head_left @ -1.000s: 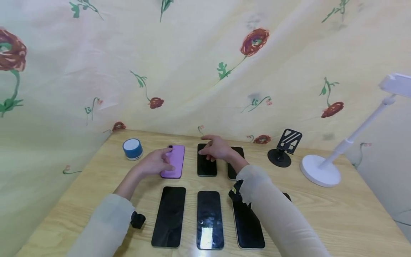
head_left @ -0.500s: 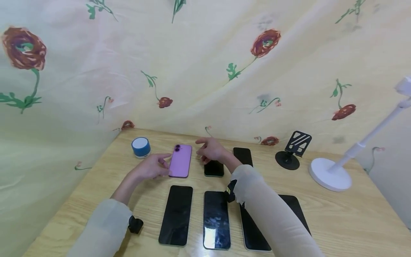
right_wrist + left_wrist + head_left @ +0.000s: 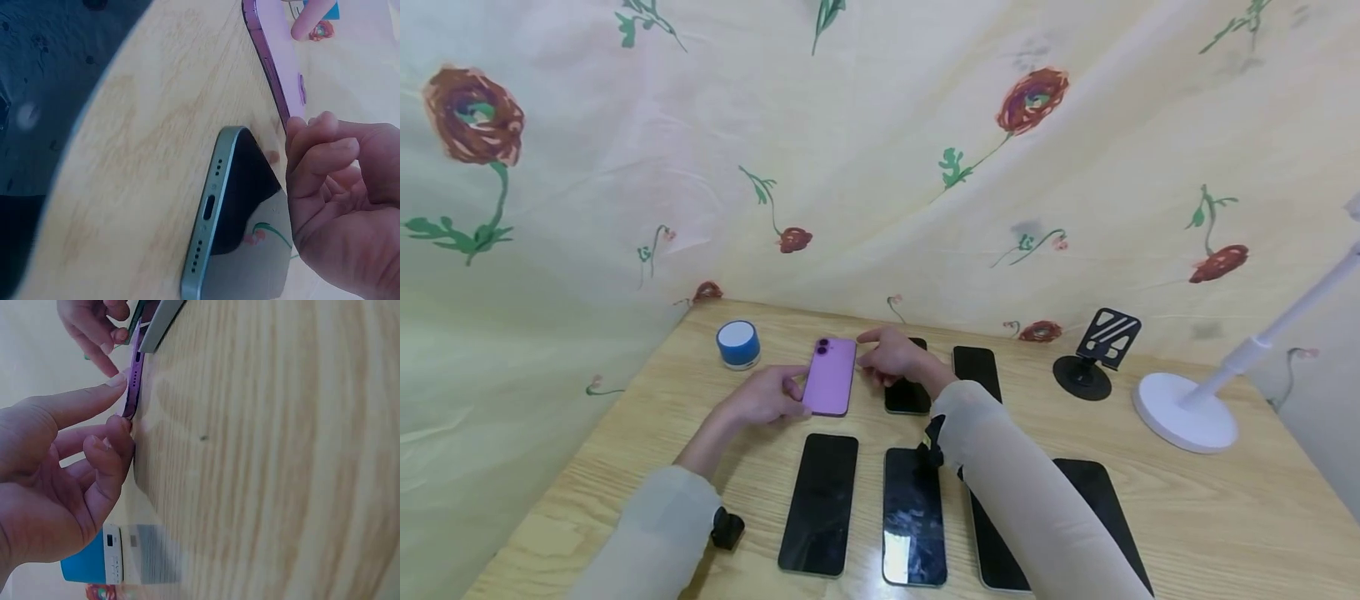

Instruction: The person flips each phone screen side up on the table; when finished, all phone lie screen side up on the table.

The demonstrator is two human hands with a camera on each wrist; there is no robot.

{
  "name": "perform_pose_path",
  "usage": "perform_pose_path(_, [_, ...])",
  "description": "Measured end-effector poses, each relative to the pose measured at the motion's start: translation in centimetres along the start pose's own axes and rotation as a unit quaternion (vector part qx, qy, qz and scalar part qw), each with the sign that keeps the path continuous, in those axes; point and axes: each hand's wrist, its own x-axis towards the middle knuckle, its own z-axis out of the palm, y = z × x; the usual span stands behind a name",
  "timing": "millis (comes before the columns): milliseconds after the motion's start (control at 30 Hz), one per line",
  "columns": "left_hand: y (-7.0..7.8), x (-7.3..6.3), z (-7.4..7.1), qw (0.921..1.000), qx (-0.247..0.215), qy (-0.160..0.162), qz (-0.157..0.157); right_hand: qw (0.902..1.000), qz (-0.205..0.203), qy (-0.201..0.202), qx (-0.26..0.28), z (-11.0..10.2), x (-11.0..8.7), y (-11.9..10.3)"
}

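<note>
A purple smartphone (image 3: 831, 379) lies back side up on the wooden table, its camera lenses at the far end. My left hand (image 3: 767, 396) holds its left edge, thumb near the bottom corner and fingers against the side, as the left wrist view shows. My right hand (image 3: 891, 357) is at its upper right edge, fingertips touching or very near, index finger extended and the others loosely bent. Below that hand lies a black-screened smartphone (image 3: 910, 398), partly covered; the right wrist view shows its greenish frame (image 3: 212, 206).
Nearer the front lie a black phone (image 3: 820, 504), another with a reflecting screen (image 3: 914, 517), and larger dark devices (image 3: 1097, 492) partly under the right sleeve. Behind are a black phone (image 3: 977, 367), a blue-and-white cylinder (image 3: 738, 344), a black stand (image 3: 1082, 377) and a white lamp (image 3: 1186, 412).
The left hand has shifted from over the purple smartphone to its left edge. The right hand has moved left, from above the black-screened phone to the purple one's edge. The head view has turned left.
</note>
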Motion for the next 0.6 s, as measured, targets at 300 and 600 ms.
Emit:
perform_pose_path(300, [0.51, 0.16, 0.43, 0.9992, 0.038, 0.007, -0.001, 0.9977, 0.038, -0.034, 0.045, 0.24, 0.45, -0.24])
perform_pose_path(600, [0.52, 0.36, 0.62, 0.9983, 0.056, 0.006, 0.012, 0.9916, 0.041, -0.02, 0.121, 0.63, 0.84, -0.45])
